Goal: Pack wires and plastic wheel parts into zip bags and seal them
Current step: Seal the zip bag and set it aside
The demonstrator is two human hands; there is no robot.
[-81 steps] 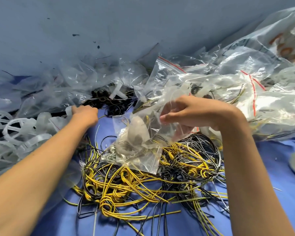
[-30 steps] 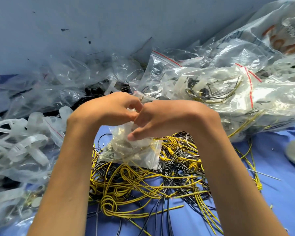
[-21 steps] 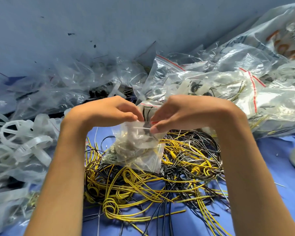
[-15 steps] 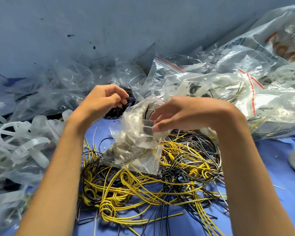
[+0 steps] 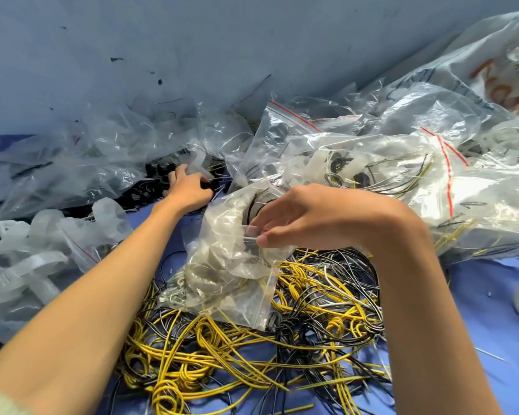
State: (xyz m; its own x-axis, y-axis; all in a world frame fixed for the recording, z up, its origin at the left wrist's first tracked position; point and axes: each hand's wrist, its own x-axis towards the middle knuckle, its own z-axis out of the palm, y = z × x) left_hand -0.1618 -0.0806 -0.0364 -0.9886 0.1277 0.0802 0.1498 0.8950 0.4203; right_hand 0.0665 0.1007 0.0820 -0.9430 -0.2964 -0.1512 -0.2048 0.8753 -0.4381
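The zip bag [image 5: 222,274], thin, crinkly, slippery film, light and limp, lies part-filled on springy yellow-black wires [image 5: 222,354] on the table [image 5: 477,324], the right hand [image 5: 321,220] pinching its open mouth, judged best held at the stiffer zip rim, while the left hand [image 5: 188,190] curls among black parts [image 5: 150,187], grip not determinable.

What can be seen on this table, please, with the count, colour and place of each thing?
zip bag: one, clear, centre, on the wires, partly filled.
wires: many, yellow and black, tangled on the table, front.
filled zip bags: several, clear with red strips, right.
plastic wheel parts: many, translucent white, left.
crumpled bags: heap, clear, back left.
black parts: heap, back centre.
printed sack: one, whitish, back right.
table: one, blue.
left hand: one, among the black parts.
right hand: one, fingers pinching the zip bag.
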